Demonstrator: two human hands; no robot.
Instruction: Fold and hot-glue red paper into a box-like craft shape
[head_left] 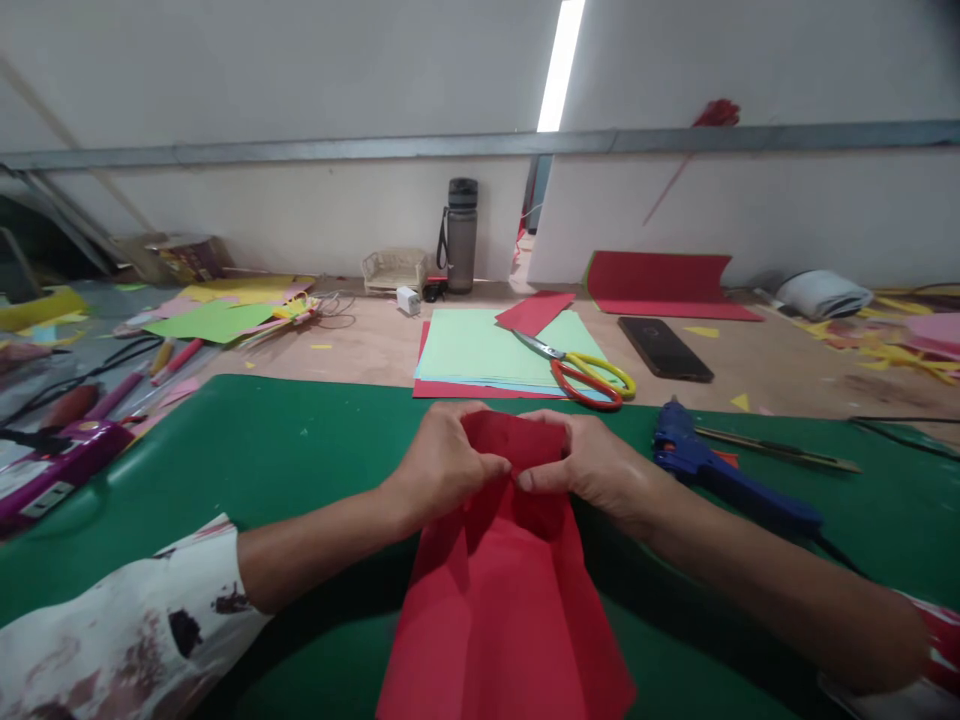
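A large sheet of red paper (517, 600), creased lengthwise, stretches from the bottom edge up to both hands. My left hand (442, 465) grips its far left side, thumb on the near face and fingers behind. On the far right side my right hand (581, 460) pinches the same paper, its thumb pointing toward the left one. Between the two thumbs the paper bends inward, and its top edge stands up. The fingers behind the paper are partly hidden. Under it lies a green mat (315, 440).
Right of my hands lie a blue glue gun (720, 475) and a slim cutter (780, 449). Beyond the mat are scissors (592, 375) on stacked pale green paper (465, 345), a phone (664, 348) and a bottle (462, 235). A purple tool (64, 470) lies at left.
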